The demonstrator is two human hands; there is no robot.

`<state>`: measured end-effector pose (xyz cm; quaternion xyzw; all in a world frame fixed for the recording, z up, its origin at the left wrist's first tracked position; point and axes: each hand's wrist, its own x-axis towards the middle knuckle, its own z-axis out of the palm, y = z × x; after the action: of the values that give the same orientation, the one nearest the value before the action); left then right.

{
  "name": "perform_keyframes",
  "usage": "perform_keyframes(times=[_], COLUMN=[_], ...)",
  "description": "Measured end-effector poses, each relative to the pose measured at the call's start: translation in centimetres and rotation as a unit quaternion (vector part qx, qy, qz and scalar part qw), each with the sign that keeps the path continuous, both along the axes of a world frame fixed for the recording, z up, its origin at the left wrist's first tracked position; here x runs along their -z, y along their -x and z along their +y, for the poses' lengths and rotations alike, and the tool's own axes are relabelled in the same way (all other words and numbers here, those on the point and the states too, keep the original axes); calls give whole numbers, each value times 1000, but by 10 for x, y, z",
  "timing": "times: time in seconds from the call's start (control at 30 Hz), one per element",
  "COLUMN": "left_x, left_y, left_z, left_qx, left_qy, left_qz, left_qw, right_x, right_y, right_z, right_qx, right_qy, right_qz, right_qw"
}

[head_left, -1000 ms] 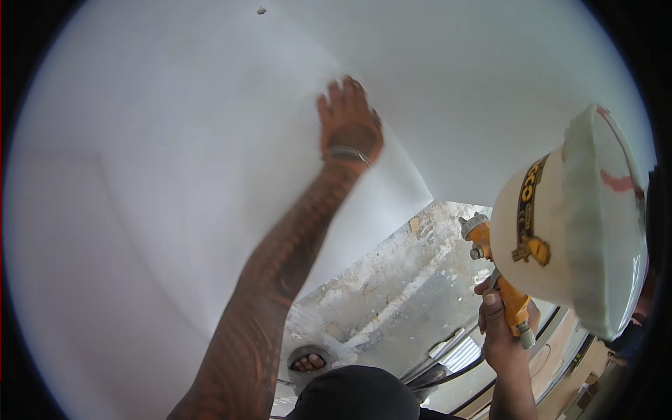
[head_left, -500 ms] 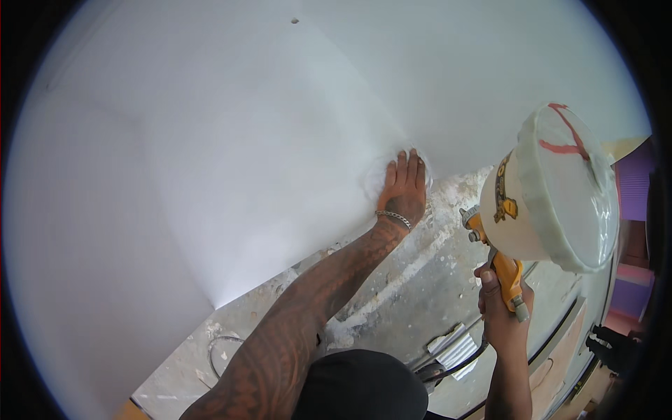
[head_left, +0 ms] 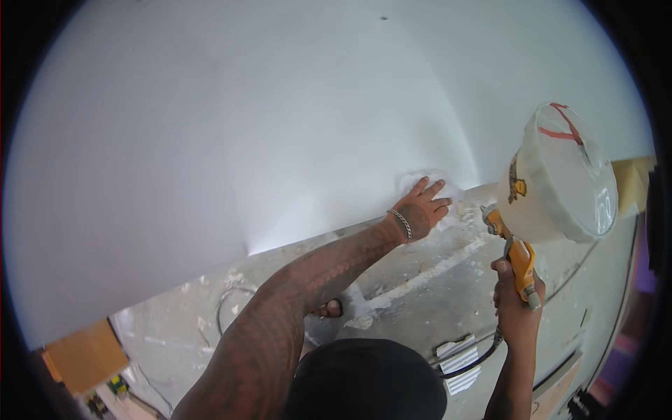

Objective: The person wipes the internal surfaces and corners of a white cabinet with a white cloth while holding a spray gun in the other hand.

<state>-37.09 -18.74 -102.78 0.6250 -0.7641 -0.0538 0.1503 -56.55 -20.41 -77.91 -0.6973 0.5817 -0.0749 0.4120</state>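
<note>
My left hand [head_left: 423, 208] lies flat with fingers spread on the white wall [head_left: 266, 119], low down near where it meets the floor, over a rough wet patch [head_left: 428, 183] of white texture. A silver bracelet sits on that wrist. My right hand [head_left: 516, 294] grips the yellow handle of a texture spray gun [head_left: 514, 255], held upright to the right of the left hand. Its big white hopper [head_left: 560, 175], covered with clear film and red tape, stands above the handle.
The grey concrete floor [head_left: 420, 308] is splattered with white material. A hose [head_left: 476, 360] trails from the gun down by my legs. A wooden box [head_left: 87, 357] sits at the lower left. A cable loop [head_left: 231, 301] lies on the floor near the wall.
My left hand has slid down the wall from high up to the base near the floor. The spray gun has stayed at the right, its hopper tilting slightly.
</note>
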Motion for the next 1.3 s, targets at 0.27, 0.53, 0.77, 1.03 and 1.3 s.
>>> perform_keyframes(times=[0.27,0.53,0.77,1.03,1.3], left_x=[-74,20,-33,-17,-10], left_y=[-59,-86,-188,-109,-52], left_z=[197,289,220,228,253], left_qx=[-339,-581,-546,-595,-624], left_qy=[-136,-7,-26,-54,-37], left_qz=[39,86,-46,4,7], left_qw=[930,809,836,802,780], right_x=[9,36,9,6,16], right_y=[-4,-64,-83,-65,-54], right_z=[-2,63,65,42,25], right_qx=[-147,-377,-381,-337,-293], right_qy=[-22,39,60,86,-2], right_qz=[-83,-239,-305,-328,-296], right_qw=[985,894,871,878,909])
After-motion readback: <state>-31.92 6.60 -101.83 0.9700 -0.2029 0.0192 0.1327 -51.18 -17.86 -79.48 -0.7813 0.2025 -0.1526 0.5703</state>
